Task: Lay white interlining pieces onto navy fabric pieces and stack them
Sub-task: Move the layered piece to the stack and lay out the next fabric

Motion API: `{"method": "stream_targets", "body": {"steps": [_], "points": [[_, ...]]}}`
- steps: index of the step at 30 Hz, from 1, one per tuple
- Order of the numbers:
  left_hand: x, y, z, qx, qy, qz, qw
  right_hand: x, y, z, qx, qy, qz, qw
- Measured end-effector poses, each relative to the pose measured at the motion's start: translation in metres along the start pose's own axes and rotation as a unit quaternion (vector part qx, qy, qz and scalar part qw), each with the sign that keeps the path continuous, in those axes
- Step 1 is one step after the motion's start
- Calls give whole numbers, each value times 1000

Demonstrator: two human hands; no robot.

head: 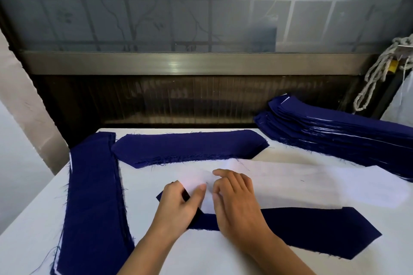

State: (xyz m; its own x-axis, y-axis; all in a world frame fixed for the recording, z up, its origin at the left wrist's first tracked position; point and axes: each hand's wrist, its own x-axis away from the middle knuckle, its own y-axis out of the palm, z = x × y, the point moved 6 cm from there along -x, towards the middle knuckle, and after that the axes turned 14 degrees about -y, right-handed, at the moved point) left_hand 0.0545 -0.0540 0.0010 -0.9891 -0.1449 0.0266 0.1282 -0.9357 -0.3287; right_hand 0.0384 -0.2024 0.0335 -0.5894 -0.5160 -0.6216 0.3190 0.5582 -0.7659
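A frosted window (156, 6) with a grid of bars fills the far wall above a dark ribbed panel. Below it lies a white table (33, 219).

At the table's far right sits a tall stack of navy pieces (335, 131) with thin white edges showing between its layers. Along the left edge, running from near to far, lies a long pile of navy strips (93, 196) with frayed threads. Across the back, in the middle, lies a lower pile of pointed navy pieces (190, 146), set just beside the far end of the left pile.

Nearest the person lies a single navy fabric piece (312, 230), its pointed end to the right. A white interlining piece (312, 185) lies slantwise over the upper part of it, overlapping its far edge and hard to tell from the white table.

The left hand (178, 205) grips at the left end of both pieces: its thumb lies on the white interlining and its curled fingers sit over the navy tip. The right hand (237, 196) is just beside it, fingers bent, fingertips down on the interlining. Whether it pinches the interlining or only presses it cannot be told.

A knotted pale rope (375, 73) hangs at the far right.
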Motion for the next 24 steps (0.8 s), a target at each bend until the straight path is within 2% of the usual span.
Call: {"method": "stream_targets", "body": {"steps": [4,6,10,14,19,24], "points": [[2,1,-1,91,12,-36,995,4,-4,10,-96,41,29,994],[3,-1,-2,121,7,-28,992,5,-5,17,-100,60,10,993],[7,-14,4,93,17,63,994,8,-10,35,-46,72,-63,994],[8,-29,-2,109,-20,140,984,22,-27,55,9,86,-118,989],[8,-35,2,53,2,183,982,60,-61,84,72,123,-129,981],[11,-32,8,64,12,177,982,90,-78,100,115,147,-100,977]]}}
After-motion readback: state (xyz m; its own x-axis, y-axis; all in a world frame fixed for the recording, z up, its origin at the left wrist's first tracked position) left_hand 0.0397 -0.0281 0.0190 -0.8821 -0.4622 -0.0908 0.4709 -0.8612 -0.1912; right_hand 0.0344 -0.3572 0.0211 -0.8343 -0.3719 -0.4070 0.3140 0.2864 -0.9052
